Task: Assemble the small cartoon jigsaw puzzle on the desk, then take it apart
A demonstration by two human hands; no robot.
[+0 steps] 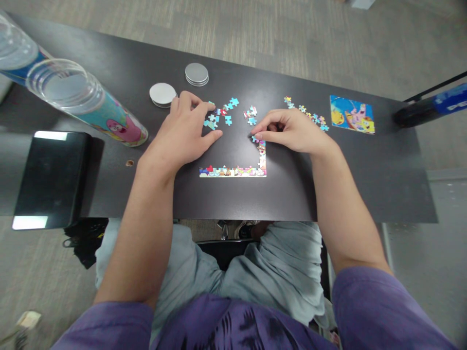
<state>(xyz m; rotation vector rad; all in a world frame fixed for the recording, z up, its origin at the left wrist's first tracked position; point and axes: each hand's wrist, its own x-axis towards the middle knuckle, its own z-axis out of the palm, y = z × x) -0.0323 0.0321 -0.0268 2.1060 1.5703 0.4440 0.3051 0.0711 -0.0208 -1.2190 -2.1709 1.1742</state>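
On the dark table lies a joined strip of jigsaw edge pieces (233, 172), with a short column of pieces (262, 155) rising from its right end. At the top of that column, my right hand (288, 130) pinches a puzzle piece (255, 139) between thumb and fingertips. Fingers spread, my left hand (186, 129) rests on the table at the left. Its fingertips are beside a loose group of blue and red puzzle pieces (223, 113) and partly cover some of them. A smaller cluster of pieces (250, 114) sits between the two hands.
More loose pieces (314, 117) trail behind my right hand, near a cartoon picture card (352, 114). Two stacks of round lids, one white (162, 94) and one grey (197, 74), stand at the back left. Tall clear-topped tubes (87, 104) and a black tablet-like device (51, 175) occupy the left side.
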